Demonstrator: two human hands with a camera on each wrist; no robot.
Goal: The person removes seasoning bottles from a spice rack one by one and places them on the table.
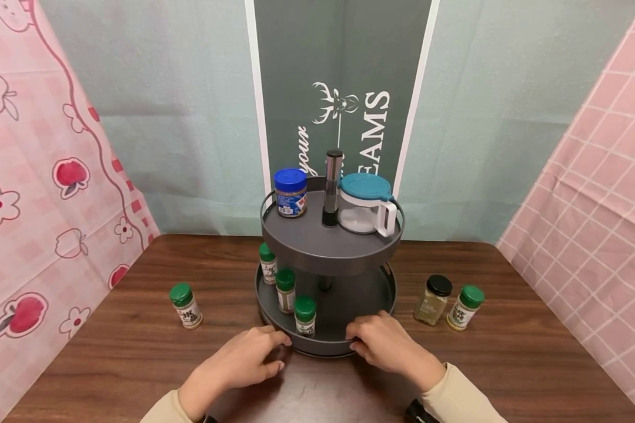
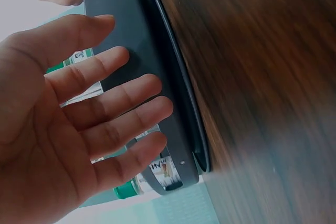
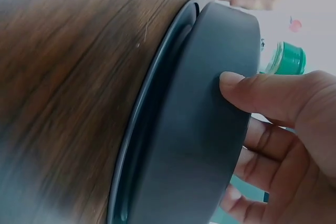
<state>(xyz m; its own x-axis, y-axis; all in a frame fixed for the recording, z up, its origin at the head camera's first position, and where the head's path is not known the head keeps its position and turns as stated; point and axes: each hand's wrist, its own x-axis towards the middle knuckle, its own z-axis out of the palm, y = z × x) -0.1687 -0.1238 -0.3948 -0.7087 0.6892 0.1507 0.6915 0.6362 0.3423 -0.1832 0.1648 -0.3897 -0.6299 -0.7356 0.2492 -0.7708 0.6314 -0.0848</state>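
While your right hand (image 1: 386,343) pinches the round, dark-grey, two-tier rack (image 1: 323,264) ahead, your empty left hand (image 1: 243,358) spreads loosely beside it.

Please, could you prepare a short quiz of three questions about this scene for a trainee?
1. Which hand pinches the rim of the dark grey, round two-tier stand? A: left; B: right; C: neither.
2. True or false: the clear jug with teal lid and white handle stands on the upper tier.
3. How many small green-capped bottles are visible on the lower tier?
Key: 1. B, the right hand; 2. True; 3. Three.
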